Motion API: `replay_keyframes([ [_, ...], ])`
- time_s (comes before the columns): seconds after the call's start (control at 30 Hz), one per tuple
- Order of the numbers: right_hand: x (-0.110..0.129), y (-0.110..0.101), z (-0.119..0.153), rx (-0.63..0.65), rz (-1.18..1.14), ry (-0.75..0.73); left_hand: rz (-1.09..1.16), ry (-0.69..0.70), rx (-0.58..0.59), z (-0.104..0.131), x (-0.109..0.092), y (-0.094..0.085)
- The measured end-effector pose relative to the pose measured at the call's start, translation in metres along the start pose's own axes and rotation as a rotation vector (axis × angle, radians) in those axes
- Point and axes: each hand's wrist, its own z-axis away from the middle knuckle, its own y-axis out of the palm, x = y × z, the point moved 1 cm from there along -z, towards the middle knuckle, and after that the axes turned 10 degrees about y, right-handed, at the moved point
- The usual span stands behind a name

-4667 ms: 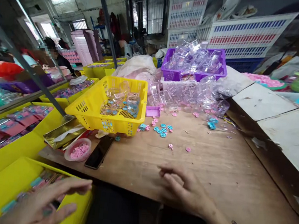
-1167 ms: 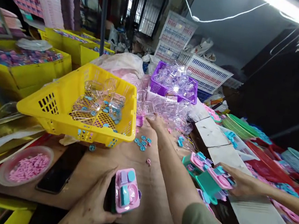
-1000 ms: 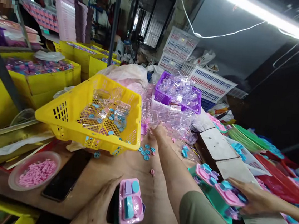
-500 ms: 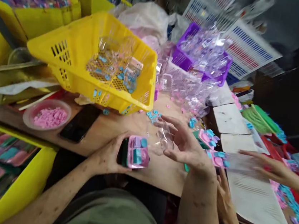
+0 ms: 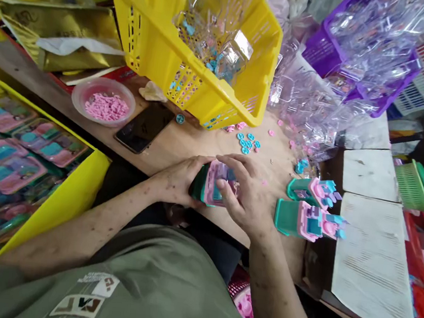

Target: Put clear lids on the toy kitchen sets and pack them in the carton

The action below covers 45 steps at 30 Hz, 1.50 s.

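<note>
My left hand (image 5: 179,180) is wrapped round the back of a small green and pink plastic toy case (image 5: 213,182), holding it on its side above the table edge. Curled over the case's pink front is my right hand (image 5: 244,193), thumb and fingers gripping a clear plastic cover against it. The fingers hide much of the cover and of the purple and teal parts behind it. To the right lie two similar cases, an upper green and pink case (image 5: 310,190) and a lower green and pink case (image 5: 304,220), with small parts sticking out of their fronts.
Behind my hands stands a yellow basket (image 5: 219,96) with clear covers. A purple basket (image 5: 324,44) overflows with clear packaging. Blue round pieces (image 5: 246,143) lie on the table. Left are a phone (image 5: 144,127), a bowl (image 5: 119,118) of pink pieces and a yellow box (image 5: 78,189) of finished-looking cases.
My right hand has brought the clear cover left onto the case's front. The view has shifted, and the other person's hands at the right are out of sight.
</note>
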Motion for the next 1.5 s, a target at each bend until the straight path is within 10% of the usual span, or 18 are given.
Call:
replay_keyframes([
  [0.27, 0.012, 0.012, 0.002, -0.209, 0.079, -0.012, -0.02, 0.076, -0.016, 0.001, 0.007, 0.002],
  [1.5, 0.033, 0.012, -0.012, -0.071, 0.192, 0.023, -0.151, 0.132, -0.067, -0.004, 0.003, 0.006],
])
